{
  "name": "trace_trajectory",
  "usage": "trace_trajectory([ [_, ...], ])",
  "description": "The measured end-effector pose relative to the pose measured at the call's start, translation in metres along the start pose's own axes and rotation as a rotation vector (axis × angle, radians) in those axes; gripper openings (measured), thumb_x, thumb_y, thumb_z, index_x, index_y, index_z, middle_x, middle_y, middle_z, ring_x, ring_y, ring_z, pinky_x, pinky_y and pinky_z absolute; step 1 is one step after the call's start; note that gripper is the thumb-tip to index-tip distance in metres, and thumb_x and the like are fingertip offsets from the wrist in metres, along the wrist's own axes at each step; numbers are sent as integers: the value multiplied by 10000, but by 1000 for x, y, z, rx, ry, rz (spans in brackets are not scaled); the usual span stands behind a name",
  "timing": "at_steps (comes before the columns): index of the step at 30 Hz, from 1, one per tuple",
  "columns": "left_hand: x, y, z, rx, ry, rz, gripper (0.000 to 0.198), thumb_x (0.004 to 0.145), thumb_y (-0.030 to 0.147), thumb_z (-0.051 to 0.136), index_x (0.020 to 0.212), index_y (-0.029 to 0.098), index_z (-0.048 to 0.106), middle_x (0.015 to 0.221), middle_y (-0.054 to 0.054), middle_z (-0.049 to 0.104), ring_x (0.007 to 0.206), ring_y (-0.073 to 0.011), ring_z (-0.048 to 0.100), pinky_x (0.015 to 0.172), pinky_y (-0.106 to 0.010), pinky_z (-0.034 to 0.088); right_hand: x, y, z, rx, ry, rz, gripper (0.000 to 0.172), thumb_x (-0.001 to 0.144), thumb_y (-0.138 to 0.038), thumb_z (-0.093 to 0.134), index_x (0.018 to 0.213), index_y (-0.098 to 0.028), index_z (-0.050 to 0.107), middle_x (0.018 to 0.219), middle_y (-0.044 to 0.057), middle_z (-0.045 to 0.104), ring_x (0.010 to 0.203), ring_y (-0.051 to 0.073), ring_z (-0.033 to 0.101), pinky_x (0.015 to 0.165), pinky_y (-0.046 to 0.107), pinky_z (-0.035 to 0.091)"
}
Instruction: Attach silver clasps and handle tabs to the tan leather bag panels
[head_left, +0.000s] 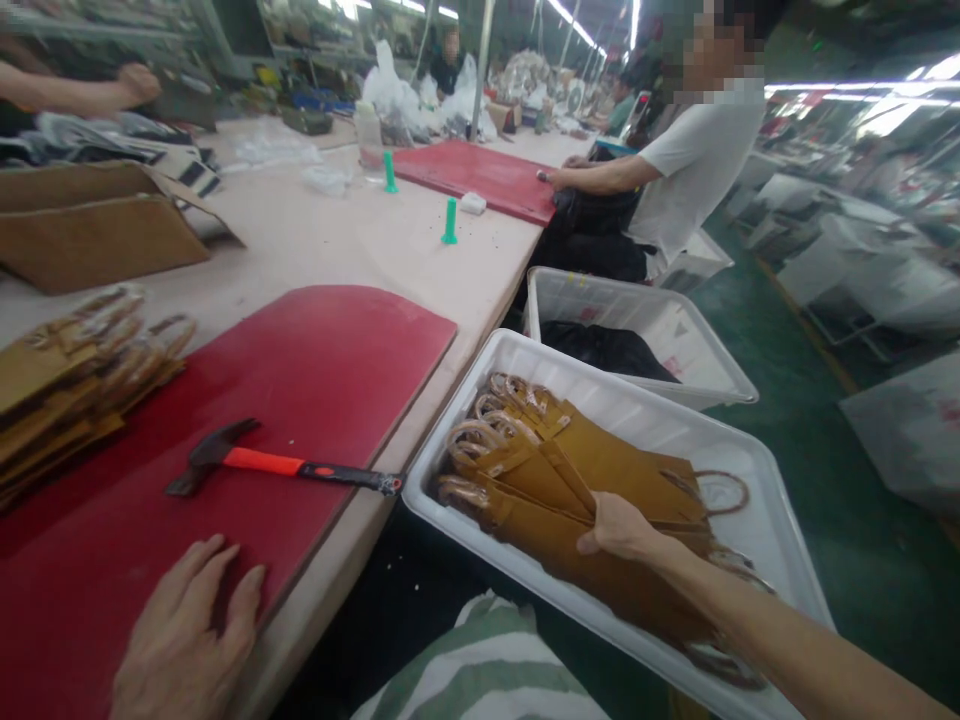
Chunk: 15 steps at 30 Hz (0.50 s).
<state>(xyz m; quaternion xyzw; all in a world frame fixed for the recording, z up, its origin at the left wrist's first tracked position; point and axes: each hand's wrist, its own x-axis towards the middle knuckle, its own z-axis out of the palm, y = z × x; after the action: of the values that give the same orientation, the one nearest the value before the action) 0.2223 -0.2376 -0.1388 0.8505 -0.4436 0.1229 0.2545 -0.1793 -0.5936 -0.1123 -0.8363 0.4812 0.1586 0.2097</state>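
Observation:
My right hand reaches into a white plastic bin, its fingers closed on the edge of a mustard-brown bag. Several such bags lie stacked there, their looped handles wrapped in clear plastic. On the left, my left hand rests on a red board with its fingers spread and nothing in them. Just beyond it lies a claw hammer with an orange and black handle, its end reaching past the board's edge.
More mustard-brown bags are piled at the board's left. Behind them stands a cardboard box. Two green spool-like pieces stand on the pale table. A second bin holds dark material. A co-worker sits at another red board.

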Motion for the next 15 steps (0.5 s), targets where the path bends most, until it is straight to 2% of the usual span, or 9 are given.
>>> trace_trajectory([
  [3, 6, 10, -3, 45, 59, -7, 439, 970, 461, 441, 1171, 117, 625, 1296, -202, 627, 1233, -359, 592, 1128, -529, 459, -11, -9, 7, -30, -15, -31, 533, 569, -251, 731, 1098, -192, 725, 935, 74, 770, 858, 263, 725, 760, 295, 513],
  [6, 7, 16, -3, 49, 78, -47, 416, 985, 429, 442, 1152, 105, 642, 1291, -202, 637, 1237, -342, 594, 1117, -525, 470, -28, -18, 17, -103, 1, -56, 390, 630, -236, 643, 1004, -192, 744, 906, 105, 774, 880, 291, 737, 778, 316, 519],
  [9, 7, 19, -5, 25, 82, -83, 383, 990, 391, 446, 1142, 109, 656, 1289, -190, 647, 1250, -329, 588, 1118, -521, 470, -37, -25, 15, -181, 32, -82, 314, 664, -251, 595, 934, -226, 755, 860, 118, 771, 870, 332, 743, 771, 371, 536],
  [12, 7, 20, -9, 9, 54, -116, 353, 985, 348, 458, 1148, 114, 665, 1312, -178, 644, 1269, -320, 578, 1131, -521, 457, -39, -32, -4, -228, 51, -120, 258, 665, -273, 594, 861, -302, 759, 798, 89, 765, 844, 352, 743, 751, 413, 551],
  [15, 7, 20, -11, -6, 29, -129, 340, 977, 321, 474, 1145, 105, 675, 1331, -180, 638, 1295, -320, 563, 1147, -519, 443, -42, -35, -39, -272, 110, -136, 195, 645, -290, 624, 777, -348, 755, 744, 57, 755, 814, 351, 741, 722, 422, 562],
])
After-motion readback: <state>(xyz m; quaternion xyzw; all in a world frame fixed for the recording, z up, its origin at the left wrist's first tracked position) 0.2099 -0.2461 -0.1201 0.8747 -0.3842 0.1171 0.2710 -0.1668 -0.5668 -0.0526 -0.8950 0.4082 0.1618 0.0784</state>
